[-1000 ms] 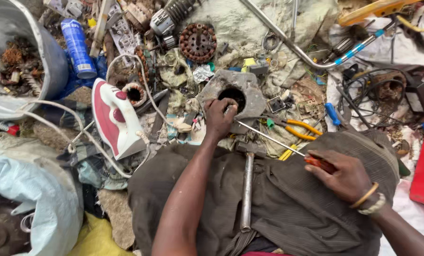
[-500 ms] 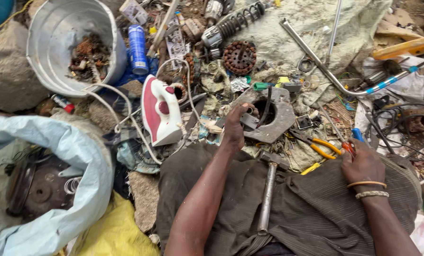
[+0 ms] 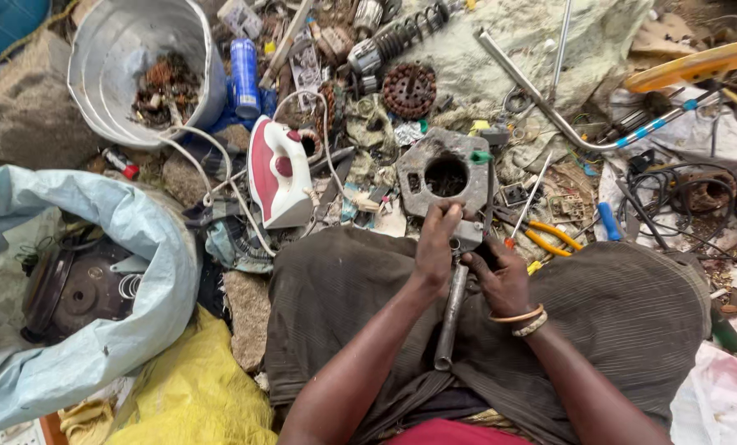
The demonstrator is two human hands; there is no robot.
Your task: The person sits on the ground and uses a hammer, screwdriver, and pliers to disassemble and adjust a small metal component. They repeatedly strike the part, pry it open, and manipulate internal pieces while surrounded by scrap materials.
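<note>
**Operator:** I start nearest the camera. Both forearms rise from the bottom edge across a dark brown cloth (image 3: 632,321) over the lap. A grey hammer (image 3: 451,317) lies lengthwise on it at frame centre, head toward the top.

**Checker:** State of the hands?

**Operator:** Left hand (image 3: 436,247): fingers curled shut at the lower edge of the grey metal housing (image 3: 447,171), fingertips on it. Right hand (image 3: 500,276): closed just beside the left, at the hammer's head. I cannot tell what it grips. Two bangles (image 3: 523,320) sit on that wrist.

**Checker:** Location of the housing?

**Operator:** Upper centre, flat on the ground just beyond the cloth, round bore facing up.

**Checker:** Further out?

**Operator:** Yellow-handled pliers (image 3: 554,237) right of the hands. A red and white clothes iron (image 3: 276,171) left of the housing. A pale blue sack (image 3: 96,280) at left holds a dark round unit. Upper left, a metal bucket (image 3: 129,49) of rusty scrap, a blue can (image 3: 244,76) beside it. A rusty toothed disc (image 3: 409,91) top centre.
</note>
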